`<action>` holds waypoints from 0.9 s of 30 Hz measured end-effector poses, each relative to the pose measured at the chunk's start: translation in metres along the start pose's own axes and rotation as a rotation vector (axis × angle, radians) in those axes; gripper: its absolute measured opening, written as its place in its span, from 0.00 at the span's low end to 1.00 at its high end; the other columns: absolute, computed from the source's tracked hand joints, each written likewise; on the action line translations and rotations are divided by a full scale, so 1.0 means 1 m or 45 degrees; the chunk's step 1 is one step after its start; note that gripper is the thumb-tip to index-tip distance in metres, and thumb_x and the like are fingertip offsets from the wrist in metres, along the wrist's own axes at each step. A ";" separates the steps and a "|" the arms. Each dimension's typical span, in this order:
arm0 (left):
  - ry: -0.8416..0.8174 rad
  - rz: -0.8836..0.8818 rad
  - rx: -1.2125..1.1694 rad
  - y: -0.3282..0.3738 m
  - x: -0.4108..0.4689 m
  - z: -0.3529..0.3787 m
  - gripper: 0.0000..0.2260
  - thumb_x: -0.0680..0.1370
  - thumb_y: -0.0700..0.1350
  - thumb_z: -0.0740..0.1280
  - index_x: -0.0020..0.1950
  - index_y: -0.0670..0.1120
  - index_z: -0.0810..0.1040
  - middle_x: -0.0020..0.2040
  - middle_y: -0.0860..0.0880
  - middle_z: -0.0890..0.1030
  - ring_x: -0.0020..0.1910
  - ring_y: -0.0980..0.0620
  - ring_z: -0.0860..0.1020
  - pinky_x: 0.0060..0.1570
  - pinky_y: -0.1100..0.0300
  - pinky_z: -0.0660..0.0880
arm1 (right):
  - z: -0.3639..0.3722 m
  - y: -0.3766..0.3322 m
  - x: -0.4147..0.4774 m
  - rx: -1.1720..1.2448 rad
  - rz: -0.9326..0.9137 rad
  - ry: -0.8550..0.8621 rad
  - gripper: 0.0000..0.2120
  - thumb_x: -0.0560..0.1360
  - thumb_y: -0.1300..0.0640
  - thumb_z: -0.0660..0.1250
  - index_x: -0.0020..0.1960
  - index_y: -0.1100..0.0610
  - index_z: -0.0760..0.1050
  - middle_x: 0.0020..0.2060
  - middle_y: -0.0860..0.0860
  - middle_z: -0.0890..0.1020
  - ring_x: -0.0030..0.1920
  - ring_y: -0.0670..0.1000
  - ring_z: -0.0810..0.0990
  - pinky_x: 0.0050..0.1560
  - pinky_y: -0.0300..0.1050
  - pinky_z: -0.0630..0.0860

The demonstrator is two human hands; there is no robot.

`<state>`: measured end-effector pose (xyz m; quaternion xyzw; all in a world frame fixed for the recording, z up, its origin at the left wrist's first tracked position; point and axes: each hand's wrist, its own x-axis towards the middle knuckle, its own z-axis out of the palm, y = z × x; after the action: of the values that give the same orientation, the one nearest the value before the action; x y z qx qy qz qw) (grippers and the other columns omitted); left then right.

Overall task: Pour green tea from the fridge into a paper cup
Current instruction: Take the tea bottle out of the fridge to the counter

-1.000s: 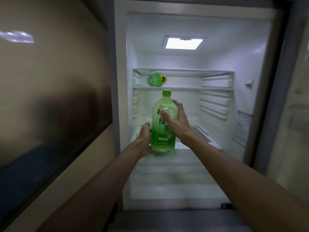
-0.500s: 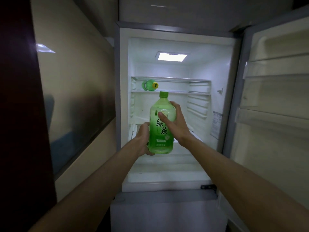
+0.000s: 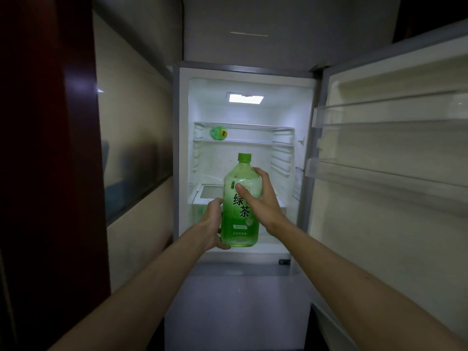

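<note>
Gripping the tea bottle (image 3: pixel 240 224) with curled fingers (image 3: pixel 261 172), left hand (image 3: pixel 213 224) and right hand (image 3: pixel 264 202) have drawn it farther from the fridge (image 3: pixel 302 110).

Clear glossy plastic bottle (image 3: pixel 240 219); smooth white plastic fridge (image 3: pixel 305 122) lining; glossy wall panel (image 3: pixel 131 153).

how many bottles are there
2. The green tea bottle, upright, held by the left hand and right hand; a second bottle lying on the fridge shelf. More may be hidden.
</note>
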<state>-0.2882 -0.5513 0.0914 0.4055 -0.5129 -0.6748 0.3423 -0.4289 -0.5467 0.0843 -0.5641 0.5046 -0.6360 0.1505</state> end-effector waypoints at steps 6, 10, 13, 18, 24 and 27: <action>0.014 -0.057 -0.063 -0.032 -0.065 0.013 0.17 0.79 0.54 0.55 0.42 0.43 0.76 0.41 0.41 0.77 0.40 0.43 0.75 0.40 0.53 0.73 | -0.014 -0.015 -0.062 0.052 0.028 -0.052 0.29 0.72 0.46 0.74 0.68 0.44 0.65 0.57 0.48 0.80 0.55 0.49 0.82 0.58 0.58 0.79; 0.048 -0.098 -0.090 -0.047 -0.104 0.013 0.18 0.80 0.55 0.54 0.42 0.43 0.75 0.41 0.41 0.77 0.40 0.42 0.75 0.46 0.52 0.72 | -0.015 -0.028 -0.098 0.053 0.049 -0.060 0.31 0.70 0.44 0.75 0.69 0.44 0.66 0.55 0.42 0.81 0.55 0.46 0.82 0.58 0.57 0.79; 0.065 -0.095 -0.103 -0.055 -0.133 0.011 0.19 0.80 0.54 0.55 0.41 0.42 0.75 0.39 0.41 0.77 0.39 0.43 0.76 0.47 0.52 0.72 | -0.014 -0.043 -0.122 0.068 0.053 -0.083 0.34 0.67 0.39 0.75 0.68 0.43 0.66 0.56 0.45 0.81 0.55 0.48 0.82 0.58 0.57 0.80; 0.052 -0.081 -0.117 -0.062 -0.184 0.002 0.19 0.79 0.54 0.55 0.40 0.42 0.75 0.38 0.41 0.77 0.39 0.43 0.76 0.42 0.54 0.72 | -0.008 -0.078 -0.159 0.063 0.029 -0.112 0.35 0.65 0.36 0.75 0.67 0.41 0.66 0.56 0.48 0.82 0.55 0.50 0.83 0.57 0.57 0.80; 0.052 -0.053 -0.038 -0.074 -0.240 -0.017 0.18 0.78 0.56 0.55 0.44 0.43 0.75 0.43 0.41 0.77 0.42 0.42 0.76 0.45 0.51 0.73 | -0.001 -0.118 -0.217 0.075 0.009 -0.095 0.35 0.66 0.37 0.75 0.68 0.43 0.66 0.56 0.49 0.82 0.55 0.49 0.83 0.57 0.58 0.80; 0.021 -0.075 -0.031 -0.083 -0.274 -0.020 0.18 0.78 0.55 0.55 0.43 0.43 0.76 0.43 0.41 0.77 0.43 0.42 0.76 0.44 0.51 0.73 | 0.000 -0.138 -0.251 0.067 0.016 -0.072 0.35 0.65 0.37 0.75 0.68 0.43 0.65 0.56 0.49 0.82 0.55 0.49 0.83 0.58 0.58 0.80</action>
<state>-0.1540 -0.2988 0.0618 0.4217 -0.4898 -0.6874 0.3314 -0.2969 -0.2943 0.0550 -0.5747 0.4866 -0.6319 0.1836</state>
